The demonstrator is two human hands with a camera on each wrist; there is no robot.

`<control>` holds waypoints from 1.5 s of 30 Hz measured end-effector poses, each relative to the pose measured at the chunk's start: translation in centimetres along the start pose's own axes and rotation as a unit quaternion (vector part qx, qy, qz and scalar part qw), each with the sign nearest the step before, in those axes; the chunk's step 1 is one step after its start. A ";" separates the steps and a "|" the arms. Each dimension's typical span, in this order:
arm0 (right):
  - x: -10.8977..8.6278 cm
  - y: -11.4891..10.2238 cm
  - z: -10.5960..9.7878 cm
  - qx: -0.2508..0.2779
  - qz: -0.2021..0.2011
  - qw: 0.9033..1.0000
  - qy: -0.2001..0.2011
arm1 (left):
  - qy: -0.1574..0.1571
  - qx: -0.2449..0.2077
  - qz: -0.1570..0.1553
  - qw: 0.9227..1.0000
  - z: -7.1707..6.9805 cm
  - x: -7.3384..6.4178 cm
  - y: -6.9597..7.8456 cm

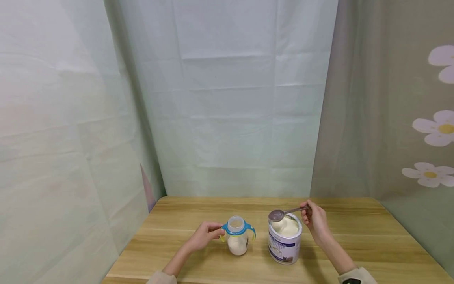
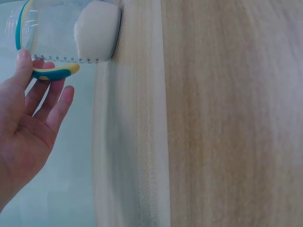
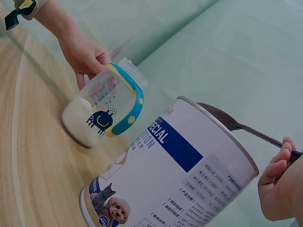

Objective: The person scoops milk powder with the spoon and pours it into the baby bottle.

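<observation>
My left hand (image 1: pixel 205 236) grips one handle of a clear baby bottle (image 1: pixel 237 243), thumb by the blue and yellow collar. The bottle stands upright and uncapped on the table, with white powder (image 2: pixel 97 30) in its lower part. To its right is a white and blue milk powder can (image 1: pixel 283 249), its top off and pale powder (image 1: pixel 288 227) inside. My right hand (image 1: pixel 315 220) holds a dark metal spoon (image 1: pixel 276 215) by the handle. The spoon's bowl is over the can's left rim; whether it carries any powder is hard to tell.
All of this is on a wooden table (image 1: pixel 191 215). Pale curtains (image 1: pixel 227 118) hang behind the table and along both sides, with white flowers printed on the right one.
</observation>
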State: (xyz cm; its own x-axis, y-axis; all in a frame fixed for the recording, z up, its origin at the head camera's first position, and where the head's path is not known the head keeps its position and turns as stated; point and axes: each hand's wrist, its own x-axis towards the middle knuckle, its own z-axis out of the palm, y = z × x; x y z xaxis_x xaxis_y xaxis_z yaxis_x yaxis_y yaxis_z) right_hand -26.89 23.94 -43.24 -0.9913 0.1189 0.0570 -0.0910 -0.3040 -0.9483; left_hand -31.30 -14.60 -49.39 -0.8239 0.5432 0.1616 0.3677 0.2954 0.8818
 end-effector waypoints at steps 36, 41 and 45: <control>0.3 0.7 -0.7 -0.013 0.006 0.999 0.030 | -0.003 0.005 0.000 1.000 0.0 0.0 -0.4; 0.5 0.6 -0.7 -0.026 0.002 0.999 0.035 | -0.002 0.003 -0.002 1.000 -0.1 0.1 -0.4; 0.5 0.7 -0.7 -0.044 0.002 0.998 0.038 | -0.002 0.004 0.002 1.000 -0.1 0.1 -0.3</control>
State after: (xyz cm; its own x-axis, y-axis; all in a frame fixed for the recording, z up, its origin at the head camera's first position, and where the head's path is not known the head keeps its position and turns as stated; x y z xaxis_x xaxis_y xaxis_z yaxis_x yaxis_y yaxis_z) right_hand -27.33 24.45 -44.07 -0.9812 0.1899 0.0335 -0.0760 -0.2212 -0.9723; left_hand -31.55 -14.68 -49.64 -0.8203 0.5480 0.1636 0.3753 0.2999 0.8771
